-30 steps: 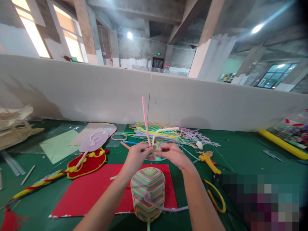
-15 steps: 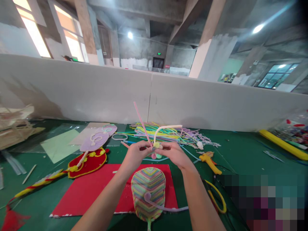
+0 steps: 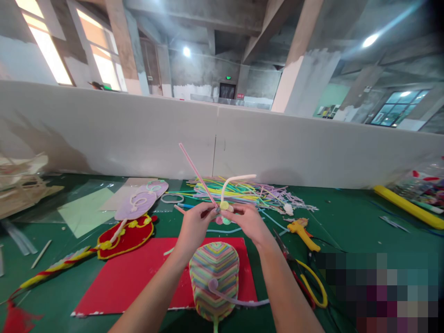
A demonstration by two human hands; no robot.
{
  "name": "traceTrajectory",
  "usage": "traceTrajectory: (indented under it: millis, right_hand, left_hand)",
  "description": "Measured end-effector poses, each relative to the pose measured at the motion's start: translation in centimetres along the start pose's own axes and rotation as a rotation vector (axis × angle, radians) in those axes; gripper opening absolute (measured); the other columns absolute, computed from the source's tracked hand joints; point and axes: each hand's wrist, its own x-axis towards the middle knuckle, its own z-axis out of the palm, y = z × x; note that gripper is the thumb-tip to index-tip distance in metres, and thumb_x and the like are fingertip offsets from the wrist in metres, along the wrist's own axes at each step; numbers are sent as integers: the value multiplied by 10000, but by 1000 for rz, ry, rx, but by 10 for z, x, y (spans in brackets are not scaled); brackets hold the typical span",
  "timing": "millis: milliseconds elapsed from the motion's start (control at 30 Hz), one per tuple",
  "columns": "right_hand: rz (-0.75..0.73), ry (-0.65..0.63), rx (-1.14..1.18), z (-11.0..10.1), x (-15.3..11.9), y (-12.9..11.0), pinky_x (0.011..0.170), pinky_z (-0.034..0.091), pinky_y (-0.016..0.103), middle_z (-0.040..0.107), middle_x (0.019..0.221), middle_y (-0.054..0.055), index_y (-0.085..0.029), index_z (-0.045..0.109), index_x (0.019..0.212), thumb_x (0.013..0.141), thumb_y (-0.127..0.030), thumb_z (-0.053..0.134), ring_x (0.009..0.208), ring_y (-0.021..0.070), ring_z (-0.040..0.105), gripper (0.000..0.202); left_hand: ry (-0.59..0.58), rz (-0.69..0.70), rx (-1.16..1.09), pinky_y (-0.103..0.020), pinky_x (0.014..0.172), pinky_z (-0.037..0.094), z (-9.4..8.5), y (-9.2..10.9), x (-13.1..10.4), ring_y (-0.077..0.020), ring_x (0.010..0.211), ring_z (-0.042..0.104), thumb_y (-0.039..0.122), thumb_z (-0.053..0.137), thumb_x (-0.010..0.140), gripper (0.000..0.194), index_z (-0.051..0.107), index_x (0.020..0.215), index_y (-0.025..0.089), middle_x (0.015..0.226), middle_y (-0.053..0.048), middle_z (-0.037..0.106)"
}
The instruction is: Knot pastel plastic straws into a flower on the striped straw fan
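Note:
Over the table's middle, my left hand [image 3: 194, 226] and my right hand [image 3: 249, 225] pinch a small cluster of coiled pipe cleaners [image 3: 225, 206] between thumbs and fingertips. Yellow, pink and green coils show in it. From the cluster a long pink pipe cleaner [image 3: 196, 172] slants up to the left, and a white pipe cleaner [image 3: 231, 179] bends over to the right. Beneath my wrists lies a leaf-shaped fan [image 3: 204, 263] striped in pastel colours. Across it rests a lilac pipe cleaner [image 3: 243, 303] with a coiled end, partly hidden by my right forearm.
Under the fan is a red board [image 3: 121, 282]. Loose pipe cleaners [image 3: 208, 187] heap behind my hands. A red fan [image 3: 126, 240] and a lilac fan [image 3: 138, 201] lie left. Right are a yellow glue gun [image 3: 305, 236] and yellow-handled scissors [image 3: 321, 282]. A grey partition [image 3: 156, 134] stands behind.
The pink pipe cleaner leans further left, and the white one's tip has shifted slightly left and up. My right forearm has moved a little, uncovering more of the scissors. Both hands keep their pinch.

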Motion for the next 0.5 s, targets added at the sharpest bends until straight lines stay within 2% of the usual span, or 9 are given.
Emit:
traceTrajectory:
  millis: [133,300,500]
  right_hand:
    - [-33,38,-43,2,-1,0,720,426,282,637,732,17,-165,705,735,709,-385,632,746,174,567,233]
    - [-22,23,-73,2,-1,-5,700,408,269,626,726,13,-167,704,736,709,-389,633,721,161,544,234]
    - [47,32,-33,3,-2,-6,711,399,275,612,731,7,-171,696,768,689,-396,647,736,164,538,243]
  left_hand:
    - [20,2,15,-215,566,462,1,3,-2,-146,618,598,298,554,720,184,654,747,146,698,-28,681]
    - [-6,28,60,-209,562,438,0,3,-3,-137,580,575,329,535,749,214,620,680,146,596,-10,639]
    - [4,80,72,-226,645,452,-1,-2,1,-152,666,599,323,519,760,208,643,739,157,696,-28,670]
